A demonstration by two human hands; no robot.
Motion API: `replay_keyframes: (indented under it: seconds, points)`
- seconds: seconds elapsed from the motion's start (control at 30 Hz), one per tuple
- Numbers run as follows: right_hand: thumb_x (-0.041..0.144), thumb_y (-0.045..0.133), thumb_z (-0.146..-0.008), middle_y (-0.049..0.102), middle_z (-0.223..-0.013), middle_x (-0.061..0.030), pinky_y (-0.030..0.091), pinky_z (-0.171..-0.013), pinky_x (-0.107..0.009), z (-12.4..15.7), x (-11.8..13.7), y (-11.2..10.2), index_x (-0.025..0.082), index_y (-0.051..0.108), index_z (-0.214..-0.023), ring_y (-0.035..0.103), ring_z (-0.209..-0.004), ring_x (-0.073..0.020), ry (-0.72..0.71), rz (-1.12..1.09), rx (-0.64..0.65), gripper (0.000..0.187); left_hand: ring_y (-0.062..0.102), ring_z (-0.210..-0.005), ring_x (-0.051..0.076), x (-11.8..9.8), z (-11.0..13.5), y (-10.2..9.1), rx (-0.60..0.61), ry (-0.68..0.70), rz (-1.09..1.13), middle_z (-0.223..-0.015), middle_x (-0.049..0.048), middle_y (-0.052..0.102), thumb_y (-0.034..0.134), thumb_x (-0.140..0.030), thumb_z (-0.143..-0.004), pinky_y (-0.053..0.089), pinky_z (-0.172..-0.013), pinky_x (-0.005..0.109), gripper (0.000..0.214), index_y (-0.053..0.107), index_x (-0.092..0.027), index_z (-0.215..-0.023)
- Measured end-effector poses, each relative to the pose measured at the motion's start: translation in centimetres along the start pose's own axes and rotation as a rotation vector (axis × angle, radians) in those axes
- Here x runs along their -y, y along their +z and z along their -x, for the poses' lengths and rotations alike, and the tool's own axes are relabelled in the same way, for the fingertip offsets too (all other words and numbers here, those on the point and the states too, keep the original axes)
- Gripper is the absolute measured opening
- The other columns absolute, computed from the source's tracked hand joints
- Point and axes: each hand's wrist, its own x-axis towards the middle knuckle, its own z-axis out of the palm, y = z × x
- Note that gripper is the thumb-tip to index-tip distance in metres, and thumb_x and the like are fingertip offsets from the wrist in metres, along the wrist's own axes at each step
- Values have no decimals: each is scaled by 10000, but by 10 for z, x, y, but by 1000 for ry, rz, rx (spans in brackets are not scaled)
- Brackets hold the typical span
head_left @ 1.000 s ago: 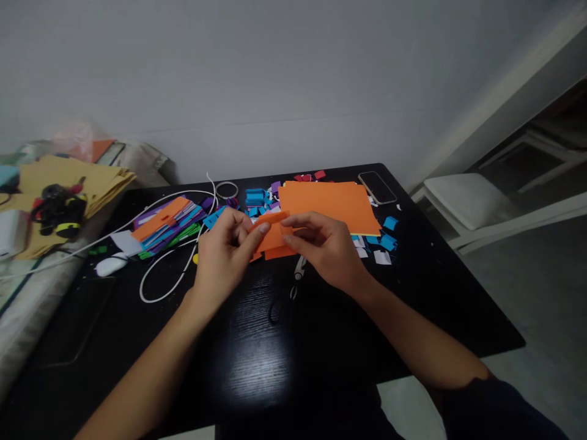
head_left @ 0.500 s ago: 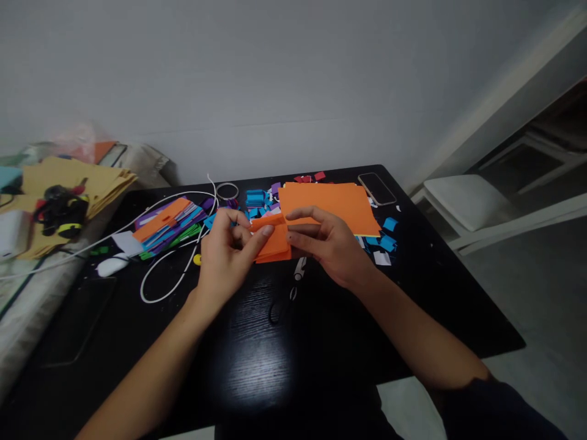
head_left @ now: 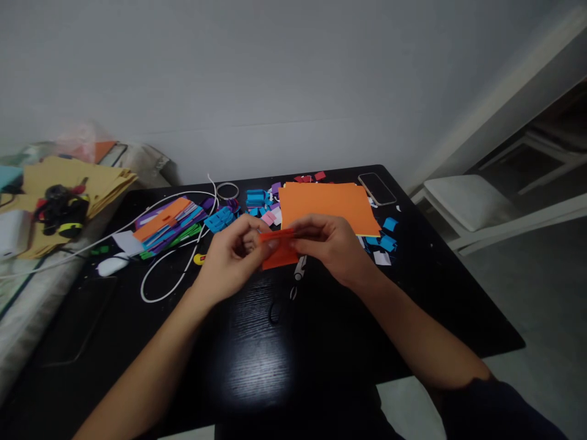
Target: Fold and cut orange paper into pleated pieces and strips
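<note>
Both hands meet over the middle of the black table (head_left: 413,305) and pinch a small folded orange paper piece (head_left: 279,252). My left hand (head_left: 232,260) grips its left end with thumb and fingers curled. My right hand (head_left: 332,247) holds the right end from above, fingers closed. Just behind the hands lies a stack of orange paper sheets (head_left: 328,205). Black-handled scissors (head_left: 287,293) lie on the table right under the hands.
Blue paper scraps (head_left: 254,198) and coloured strips (head_left: 167,226) lie at the back left, with a white cable (head_left: 160,275) looped beside them. A phone (head_left: 376,187) rests at the back right corner. A white chair (head_left: 468,198) stands to the right.
The orange piece has been folded smaller and lifted slightly toward me. Both hands have drawn closer together around it.
</note>
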Motion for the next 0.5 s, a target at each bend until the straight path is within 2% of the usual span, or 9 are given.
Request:
replay_keyframes:
  seconds: [0.1, 0.17, 0.37, 0.5]
  points:
    - [174, 893, -675, 807, -856, 11, 628, -829, -308, -1, 2, -3, 228, 806, -853, 760, -816, -146, -6, 18, 3, 206, 643, -633, 125, -6, -3, -9, 155, -20, 70, -799, 7, 697, 762, -305, -904, 497, -580, 244, 163, 691, -217, -1022]
    - [201, 891, -684, 805, -854, 8, 628, -831, -318, -1, 4, -4, 226, 810, -850, 758, -817, -153, 5, 22, 20, 186, 681, -637, 139, -8, -5, -15, 208, -19, 116, -791, 20, 724, 758, -305, -909, 539, -603, 253, 167, 712, -206, -1035]
    - [211, 894, -712, 802, -833, 9, 620, -824, -310, 0, 6, -2, 239, 829, -846, 759, -796, -152, 29, -14, 70, 151, 713, -584, 165, 0, -11, -19, 276, -67, 235, -679, 34, 743, 799, -375, -881, 570, -591, 268, 223, 708, -187, -959]
    - [186, 907, -705, 800, -817, 22, 614, -807, -279, -1, 4, -5, 255, 839, -854, 755, -789, -135, 62, -85, 153, 178, 711, -572, 158, 2, -8, -21, 301, -82, 271, -679, 29, 750, 788, -332, -895, 571, -590, 269, 160, 712, -205, -956]
